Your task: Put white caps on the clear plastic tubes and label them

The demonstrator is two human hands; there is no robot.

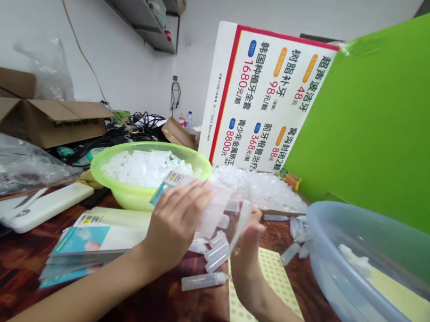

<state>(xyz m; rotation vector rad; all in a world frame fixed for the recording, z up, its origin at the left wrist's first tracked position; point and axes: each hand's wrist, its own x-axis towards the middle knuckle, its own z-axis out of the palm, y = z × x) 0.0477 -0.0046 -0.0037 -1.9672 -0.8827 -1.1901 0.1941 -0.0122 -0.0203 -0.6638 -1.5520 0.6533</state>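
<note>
My left hand (177, 220) is closed around a flat printed package (168, 189), with white and blue print at its left end and a translucent part reaching right. My right hand (251, 258) is raised beside that end, thumb up, next to a blurred translucent flap (243, 222). Its other fingers are partly hidden, so I cannot tell if they grip anything. Below the hands lie several small clear plastic tubes (203, 282). A stack of similar printed packages (84, 238) lies left of my left hand. A yellow sticker sheet pad (265, 297) sits under my right wrist.
Behind my left hand stands a green bowl (132, 197) full of translucent plastic pieces. A blue translucent basin (343, 277) is at the right. Clear pieces fill a tray (259, 186) before the sign board (264, 104). A white device (50, 206) and cardboard box (44, 114) are left.
</note>
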